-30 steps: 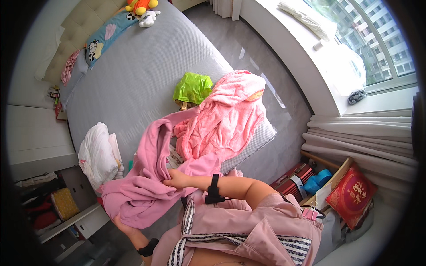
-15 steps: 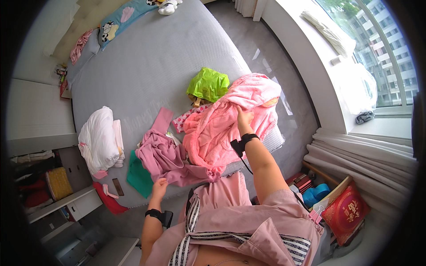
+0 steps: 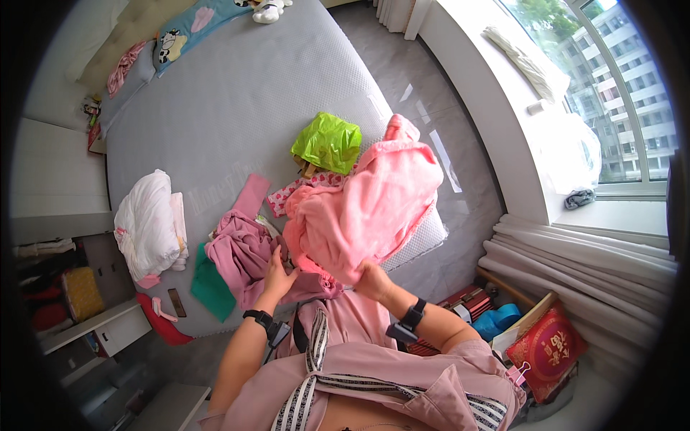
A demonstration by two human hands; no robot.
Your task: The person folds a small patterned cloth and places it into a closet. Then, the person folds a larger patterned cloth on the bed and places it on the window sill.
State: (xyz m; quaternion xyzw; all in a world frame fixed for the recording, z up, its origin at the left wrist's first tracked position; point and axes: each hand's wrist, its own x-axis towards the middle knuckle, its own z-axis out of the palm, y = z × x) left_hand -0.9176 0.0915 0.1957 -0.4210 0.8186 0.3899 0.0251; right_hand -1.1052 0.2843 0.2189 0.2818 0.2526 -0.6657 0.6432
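Observation:
A bulky pink fleece garment (image 3: 374,194) is heaped at the near right corner of the bed. My right hand (image 3: 372,280) grips its near edge, fingers closed in the cloth. My left hand (image 3: 278,279) has its fingers spread, over the mauve garment (image 3: 241,251) that lies crumpled to the left of the fleece; whether it touches the cloth I cannot tell. Behind the fleece are a heart-patterned cloth (image 3: 310,188) and a bright green plastic bag (image 3: 328,141). A teal cloth (image 3: 213,291) sticks out from under the mauve garment.
The grey bed (image 3: 215,122) carries a folded white quilt (image 3: 149,226) at left and a red cloth (image 3: 159,322) at its near edge. An open drawer (image 3: 532,316) stands at lower right beside a red cushion (image 3: 548,348). Curtains (image 3: 560,266) hang under the window.
My right hand has come toward me, folding the pink fleece over. My left hand has let go of the mauve garment's edge, moved up and right, and spread its fingers.

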